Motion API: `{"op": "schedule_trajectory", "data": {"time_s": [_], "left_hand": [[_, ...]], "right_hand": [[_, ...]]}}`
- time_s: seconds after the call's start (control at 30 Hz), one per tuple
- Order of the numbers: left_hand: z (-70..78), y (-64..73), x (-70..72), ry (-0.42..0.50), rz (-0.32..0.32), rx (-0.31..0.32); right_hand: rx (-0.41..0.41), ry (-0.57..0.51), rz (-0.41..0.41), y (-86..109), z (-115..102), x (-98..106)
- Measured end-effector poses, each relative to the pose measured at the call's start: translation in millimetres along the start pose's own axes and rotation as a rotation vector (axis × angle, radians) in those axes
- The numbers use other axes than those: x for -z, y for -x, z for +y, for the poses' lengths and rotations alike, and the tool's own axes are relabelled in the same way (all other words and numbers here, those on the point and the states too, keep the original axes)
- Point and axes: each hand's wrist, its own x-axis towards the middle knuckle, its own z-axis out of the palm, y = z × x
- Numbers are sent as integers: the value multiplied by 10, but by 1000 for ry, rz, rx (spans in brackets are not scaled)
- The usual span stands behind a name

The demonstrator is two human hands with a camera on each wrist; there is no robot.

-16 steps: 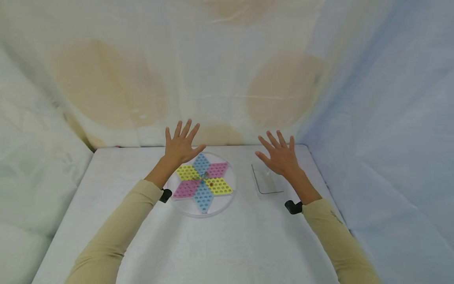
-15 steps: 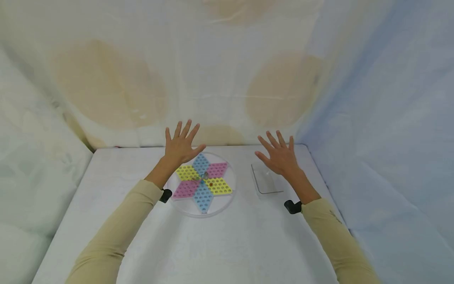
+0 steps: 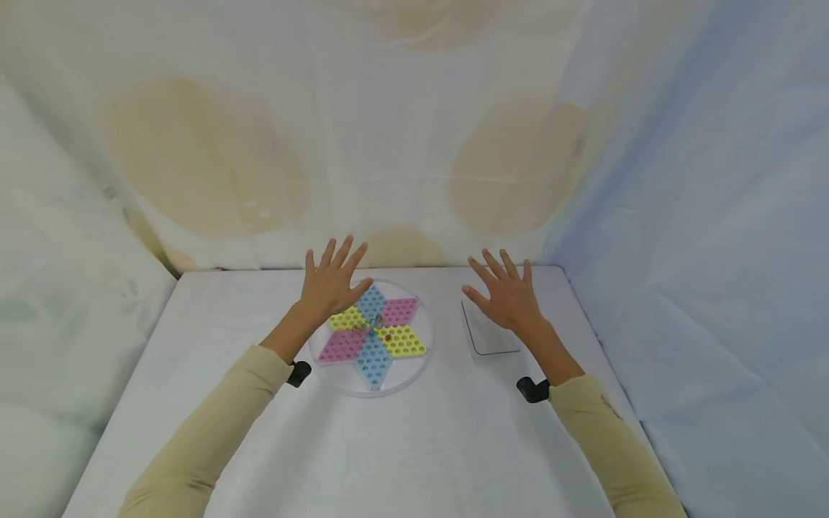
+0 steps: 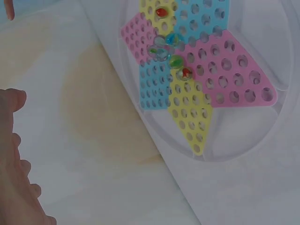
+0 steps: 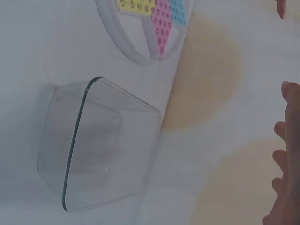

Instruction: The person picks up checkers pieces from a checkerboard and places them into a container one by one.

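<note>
My left hand (image 3: 327,286) hovers over the far left part of a round Chinese checkers board (image 3: 395,374), fingers spread and straight, holding nothing. The board carries a star of blue, pink and yellow points. Several glass marbles (image 4: 176,61) cluster around its middle, and a red one (image 4: 161,12) sits on a yellow point. With its fingers likewise spread, my right hand (image 3: 508,296) is raised over a clear glass container (image 5: 112,150), hiding part of it in the head view. Neither hand touches anything.
Both items stand on a white-covered table (image 3: 414,453), the container to the right of the board. Pale fabric (image 3: 388,129) with tan round patches hangs behind the table's far edge, and more hangs at both sides. Each wrist wears a black camera mount (image 3: 533,389).
Both hands have come down slightly in the head view, still spread. The board and the container have shifted only a little in the picture, along with the whole scene.
</note>
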Motion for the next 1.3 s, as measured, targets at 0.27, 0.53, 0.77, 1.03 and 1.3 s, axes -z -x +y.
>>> {"op": "schedule_trajectory", "data": {"time_s": [0.27,0.53,0.77,1.03,1.3], "left_hand": [[-82,143,-185,28,63,-43],[-150,317,-363,54,95,-72],[-210,457,-551,51,115,-95],[-262,589,-721,41,128,-101],[-301,718,-870,53,93,-59]], "right_hand": [[33,-73,24,72,-61,-82],[60,-152,46,112,-140,-155],[89,-238,78,131,-244,-229],[82,-342,80,149,-391,-304],[109,-396,78,191,-610,-355]]}}
